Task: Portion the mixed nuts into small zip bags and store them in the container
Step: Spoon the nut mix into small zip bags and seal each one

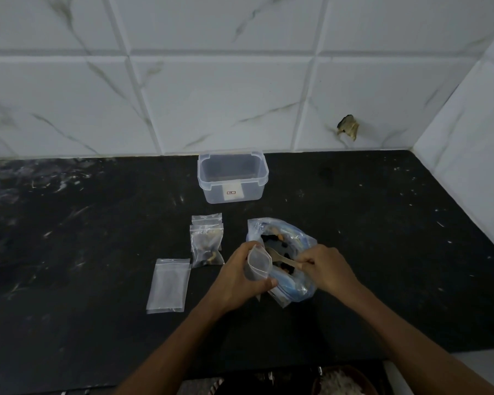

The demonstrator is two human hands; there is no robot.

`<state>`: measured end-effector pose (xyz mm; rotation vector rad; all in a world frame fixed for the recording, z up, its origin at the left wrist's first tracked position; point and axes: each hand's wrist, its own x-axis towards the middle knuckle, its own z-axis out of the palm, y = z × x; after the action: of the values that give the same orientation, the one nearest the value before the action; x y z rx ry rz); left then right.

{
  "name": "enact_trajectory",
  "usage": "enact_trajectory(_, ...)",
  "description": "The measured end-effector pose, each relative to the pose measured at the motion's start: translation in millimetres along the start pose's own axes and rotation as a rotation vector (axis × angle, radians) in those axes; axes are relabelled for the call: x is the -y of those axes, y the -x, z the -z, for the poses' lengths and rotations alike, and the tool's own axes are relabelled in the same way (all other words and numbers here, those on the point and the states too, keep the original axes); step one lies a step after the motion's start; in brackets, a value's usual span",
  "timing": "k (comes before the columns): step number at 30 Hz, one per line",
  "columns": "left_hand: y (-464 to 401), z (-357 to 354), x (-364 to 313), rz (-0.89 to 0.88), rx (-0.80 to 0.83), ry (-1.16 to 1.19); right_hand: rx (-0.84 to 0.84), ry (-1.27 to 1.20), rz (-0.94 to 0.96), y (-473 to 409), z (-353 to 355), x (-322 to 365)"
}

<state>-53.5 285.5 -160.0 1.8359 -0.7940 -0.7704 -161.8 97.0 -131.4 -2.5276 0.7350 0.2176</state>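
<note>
A: Nuts where?
B: In big blue-zip bag (288, 252), frame center, right under both hands. Wooden spoon (283, 259) dipped in, pinched by right hand (327, 267).
A: Left?
B: Left hand (240, 276) curled round small bag (258, 263), mouth held open, touching big bag's left edge.
A: Rest?
B: Filled bags (206, 243) + empty bag (169, 285) at left; open container (233, 178) above center, by tiled wall.

Container (233, 178): clear plastic tub, lidless, upright near the wall, label facing front. Nut bag (283, 260): large clear zip bag, mouth open, dark and tan nuts inside, wooden spoon (280, 259) dipped in. Small zip bags: two filled (206, 246), overlapping left of nut bag; one flat (169, 285); one held open (257, 263).
</note>
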Motion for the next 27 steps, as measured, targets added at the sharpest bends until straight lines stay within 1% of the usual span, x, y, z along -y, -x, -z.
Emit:
enact_trajectory(5, -3.1, -2.6, 1.9, -0.003, -0.005, -0.001, 0.0, -0.073, -0.027, -11.3, -6.9, 14.7)
enact_trajectory(10, -0.9, 1.8, 0.4, 0.011, -0.012, 0.029, 0.049, -0.198, -0.121, -12.2, -1.8, 8.2)
enact_trajectory(14, -0.6, 7.2, 3.2, 0.042, -0.068, 0.021, 0.071, -0.36, -0.233, -4.5, 12.6, -2.5)
enact_trajectory(17, -3.6, 11.4, 3.1, 0.054, -0.138, -0.035, 0.073, -0.467, -0.301, 2.8, 24.9, -5.8)
enact_trajectory(19, -6.0, 13.8, -0.4, 0.064, -0.175, -0.095, 0.079, -0.52, -0.309, 8.2, 34.0, -6.8)
enact_trajectory(22, -10.1, 14.4, -7.2, 0.084, -0.189, -0.17, 0.086, -0.592, -0.305, 17.6, 49.8, -5.1)
enact_trajectory(27, -14.3, 10.8, -14.9, 0.119, -0.192, -0.276, 0.079, -0.657, -0.241, 29.5, 71.8, 7.3)
